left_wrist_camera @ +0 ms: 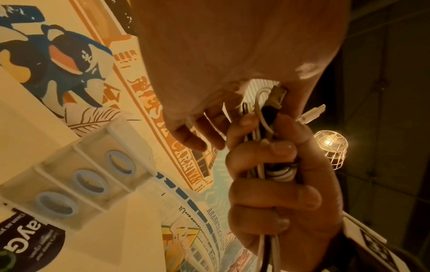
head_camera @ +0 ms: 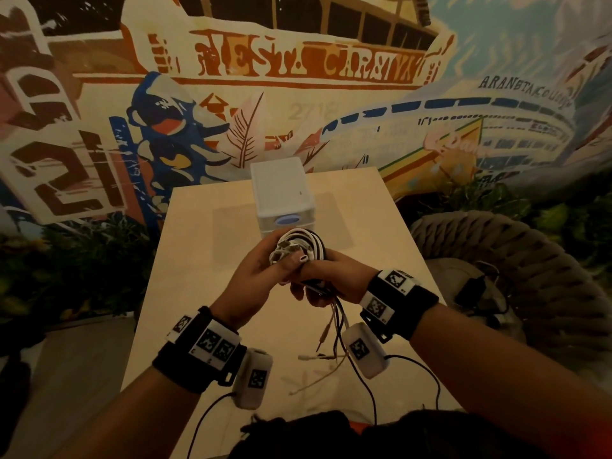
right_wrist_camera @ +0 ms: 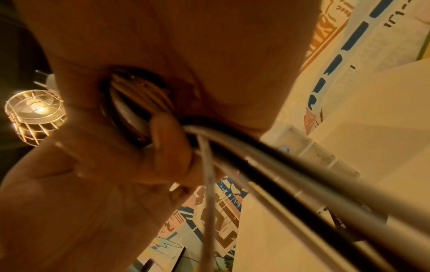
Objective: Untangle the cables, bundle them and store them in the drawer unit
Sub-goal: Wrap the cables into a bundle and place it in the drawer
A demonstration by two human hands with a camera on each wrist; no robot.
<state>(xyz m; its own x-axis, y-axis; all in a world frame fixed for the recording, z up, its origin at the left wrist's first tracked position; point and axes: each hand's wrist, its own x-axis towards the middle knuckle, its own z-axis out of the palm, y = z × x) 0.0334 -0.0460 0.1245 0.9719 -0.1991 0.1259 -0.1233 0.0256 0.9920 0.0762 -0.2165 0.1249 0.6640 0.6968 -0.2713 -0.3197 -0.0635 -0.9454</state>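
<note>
Painted mural wall (head_camera: pixel 298 94) behind pale table (head_camera: pixel 198 276); white drawer unit (head_camera: pixel 281 193) stands just beyond the fingers. Both hands, left (head_camera: pixel 251 279) and right (head_camera: pixel 334 279), curl round the cables (head_camera: pixel 303 246): white and black coils, loose ends dangling below.

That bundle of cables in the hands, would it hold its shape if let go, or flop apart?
The cable bundle would probably loosen: no tie is visible, and both the left hand and right hand grip it. It looks floppy, since loose ends dangle limply below. Likely light, as it is held up in the fingers alone.
</note>
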